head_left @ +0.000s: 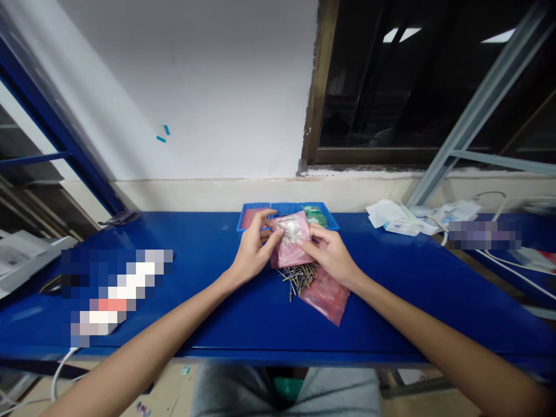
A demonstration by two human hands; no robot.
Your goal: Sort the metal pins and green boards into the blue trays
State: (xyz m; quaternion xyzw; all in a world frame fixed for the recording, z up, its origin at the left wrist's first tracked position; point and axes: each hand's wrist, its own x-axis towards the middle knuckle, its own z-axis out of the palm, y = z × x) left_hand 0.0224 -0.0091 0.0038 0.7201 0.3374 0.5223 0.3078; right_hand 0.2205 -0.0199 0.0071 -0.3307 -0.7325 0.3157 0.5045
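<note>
A pink plastic bag (292, 252) is held up between both hands at the middle of the table, something shiny and silvery showing through its upper part. My left hand (257, 246) grips its left edge with thumb and fingers. On the other side, my right hand (329, 250) pinches the right edge. Just below the bag lies a loose pile of thin metal pins (299, 279), rivet-like in shape. A second pink bag (326, 295) lies flat on the table under my right hand and wrist.
Blue bins (332, 222) stand behind my hands, one with pink and one with green contents. White paper or packaging (393, 218) lies at the back right with cables. A blurred-out white strip with a cord is on the left of the blue table (208, 324).
</note>
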